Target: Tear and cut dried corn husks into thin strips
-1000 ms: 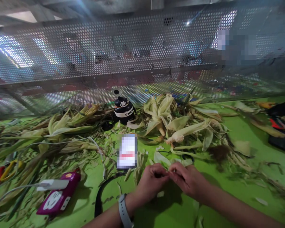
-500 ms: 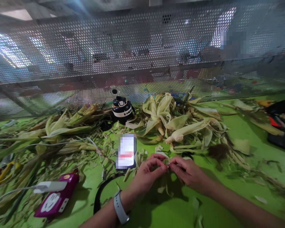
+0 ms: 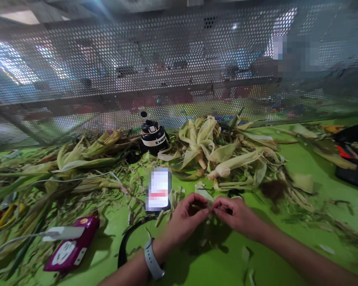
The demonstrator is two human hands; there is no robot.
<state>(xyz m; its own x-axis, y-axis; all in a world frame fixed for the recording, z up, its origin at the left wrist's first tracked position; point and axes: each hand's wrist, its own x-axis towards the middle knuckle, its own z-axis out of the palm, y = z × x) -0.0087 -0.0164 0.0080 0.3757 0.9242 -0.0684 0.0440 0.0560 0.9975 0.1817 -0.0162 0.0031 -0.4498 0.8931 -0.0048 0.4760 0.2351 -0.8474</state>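
My left hand (image 3: 187, 212), a watch with a pale strap (image 3: 152, 260) on its wrist, is closed in a pinch. Its fingertips meet those of my right hand (image 3: 234, 212), which is pinched too. A small pale piece of corn husk (image 3: 210, 217) is between them, blurred and mostly hidden by the fingers. Just behind the fingers a wider pale husk piece (image 3: 205, 193) shows; whether it is joined to the held one I cannot tell. To the left of my left hand lies a phone (image 3: 159, 188) with a lit screen.
Dried corn husks (image 3: 203, 139) are heaped at the back, with more husks (image 3: 89, 155) on the left. Between them stands a dark bottle (image 3: 153, 137). A purple pack (image 3: 71, 244) with a white cabled block, yellow-handled scissors (image 3: 10, 216) and brown fibres (image 3: 273, 190) lie about. Perforated metal panel (image 3: 167, 59) closes the back.
My hands have shifted slightly at the fingertips, and the husk hanging under them is more blurred. The surroundings stay the same.
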